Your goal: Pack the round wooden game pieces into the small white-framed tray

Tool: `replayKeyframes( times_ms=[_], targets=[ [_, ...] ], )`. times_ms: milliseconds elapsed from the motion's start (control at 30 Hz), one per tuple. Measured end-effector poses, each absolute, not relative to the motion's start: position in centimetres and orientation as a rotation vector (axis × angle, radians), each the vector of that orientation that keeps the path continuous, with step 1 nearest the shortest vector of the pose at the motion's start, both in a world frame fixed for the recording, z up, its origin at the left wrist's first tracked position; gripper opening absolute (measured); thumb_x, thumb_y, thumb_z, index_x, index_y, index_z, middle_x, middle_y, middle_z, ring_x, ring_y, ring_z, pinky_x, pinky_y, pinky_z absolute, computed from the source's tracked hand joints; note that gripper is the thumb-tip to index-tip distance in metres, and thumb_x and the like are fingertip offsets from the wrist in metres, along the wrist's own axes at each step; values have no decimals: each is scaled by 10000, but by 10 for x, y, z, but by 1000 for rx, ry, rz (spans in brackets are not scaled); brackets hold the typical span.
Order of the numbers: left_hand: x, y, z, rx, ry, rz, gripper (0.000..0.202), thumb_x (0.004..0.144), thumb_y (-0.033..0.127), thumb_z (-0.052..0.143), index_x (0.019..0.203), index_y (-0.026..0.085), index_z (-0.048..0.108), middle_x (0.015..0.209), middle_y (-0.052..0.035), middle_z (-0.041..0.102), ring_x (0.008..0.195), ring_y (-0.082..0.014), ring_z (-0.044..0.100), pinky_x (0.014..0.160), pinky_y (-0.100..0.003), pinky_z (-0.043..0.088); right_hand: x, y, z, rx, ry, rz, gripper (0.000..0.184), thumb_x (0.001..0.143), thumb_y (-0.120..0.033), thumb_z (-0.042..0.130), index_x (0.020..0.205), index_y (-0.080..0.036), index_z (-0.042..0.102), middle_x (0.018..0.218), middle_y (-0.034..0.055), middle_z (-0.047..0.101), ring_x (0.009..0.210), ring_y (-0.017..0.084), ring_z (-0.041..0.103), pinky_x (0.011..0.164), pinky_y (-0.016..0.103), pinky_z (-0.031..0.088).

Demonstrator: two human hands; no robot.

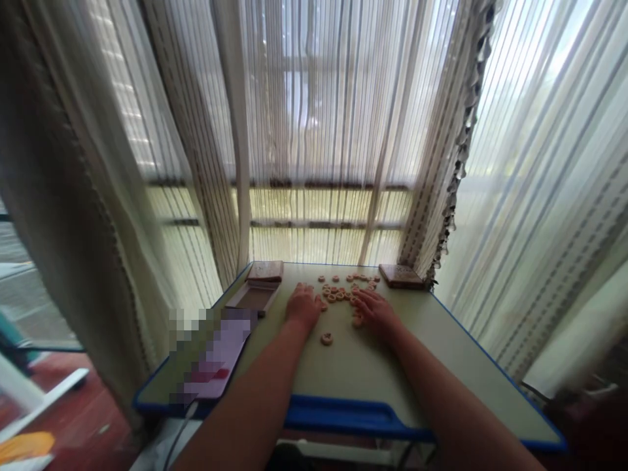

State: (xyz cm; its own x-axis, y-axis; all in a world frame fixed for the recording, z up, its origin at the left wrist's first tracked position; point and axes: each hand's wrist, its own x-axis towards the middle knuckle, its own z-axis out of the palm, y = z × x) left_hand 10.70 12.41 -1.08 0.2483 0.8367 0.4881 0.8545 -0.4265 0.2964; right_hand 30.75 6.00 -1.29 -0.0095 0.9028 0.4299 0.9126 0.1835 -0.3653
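Note:
Several small round wooden pieces [338, 296], resembling Chinese chess pieces, lie scattered on the pale table [363, 379]. My left hand [303, 306] rests palm down at the left side of this group, its fingers stretched forward, with a piece [323, 307] close beside its thumb. On the right side my right hand [377, 314] reaches in with fingers apart, the fingertips at the edge of the pieces; one piece [358, 320] lies by its thumb. Nearer to me sits a single piece [326, 339] with a dark mark on top. What is under the palms is hidden.
An open shallow box [254, 297] stands left of my left hand, with a wooden box [265, 271] behind it. Another flat wooden box [401, 276] is at the back right. A partly blurred tablet-like thing [223, 356] lies front left. Sheer curtains [328, 131] hang behind the table.

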Motion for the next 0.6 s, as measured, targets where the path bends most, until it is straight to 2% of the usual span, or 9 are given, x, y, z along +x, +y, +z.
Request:
replayKeyframes(
  times_ms=[267, 467, 600],
  targets=[
    [113, 120, -3, -2543, -1447, -1088, 369, 834, 285, 332, 1115, 124, 507, 1159, -110, 541, 1149, -186, 422, 976, -304, 314, 308, 63, -15, -1643, -1884, 9, 490, 836, -460, 341, 1222, -193, 480, 1259, 71, 478, 1215, 228, 345, 991, 415, 274],
    [108, 120, 0, -2234, -1819, -1004, 502, 819, 409, 324, 1123, 46, 493, 1239, -216, 450, 1206, -302, 336, 988, -456, 236, 307, 62, -13, -1657, -1877, 62, 481, 840, -450, 334, 1225, -198, 476, 1275, 72, 460, 1221, 225, 339, 996, 419, 273],
    [107, 122, -1, -2257, -1790, -995, 541, 842, 429, 255, 1141, 43, 489, 1224, -203, 474, 1184, -280, 377, 991, -422, 255, 303, 58, -9, -1672, -1924, -6, 482, 849, -444, 314, 1256, -217, 437, 1311, 46, 418, 1249, 226, 291, 1011, 425, 251]
  ],
)
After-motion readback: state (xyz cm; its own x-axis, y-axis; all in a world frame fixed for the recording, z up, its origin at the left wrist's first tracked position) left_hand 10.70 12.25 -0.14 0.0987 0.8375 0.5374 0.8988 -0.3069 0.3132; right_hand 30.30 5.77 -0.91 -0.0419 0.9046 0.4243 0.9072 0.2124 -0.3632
